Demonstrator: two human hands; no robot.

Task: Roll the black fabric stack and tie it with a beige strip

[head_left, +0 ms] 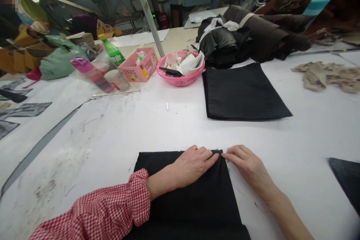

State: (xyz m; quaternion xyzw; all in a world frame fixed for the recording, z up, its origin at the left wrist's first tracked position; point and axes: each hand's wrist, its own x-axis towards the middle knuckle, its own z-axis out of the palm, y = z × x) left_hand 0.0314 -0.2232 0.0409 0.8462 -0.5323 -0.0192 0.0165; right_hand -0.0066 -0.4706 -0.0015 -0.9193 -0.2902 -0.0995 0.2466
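Corner alignment on black fabric (pixel 194 206) lying flat on white table (pixel 112 135), close in front: left hand (pixel 194 163) open, palm down on far edge, right hand (pixel 246 163) with fingertips at far right corner, pinch or touch unclear; keep edges flush, pressure light.

A single head-worn view looks forward and down over the white counter (pixel 118 135); the black cloth (pixel 191 202) lies close beneath it; beyond that cloth the pink basin (pixel 180 78) sits farther off.
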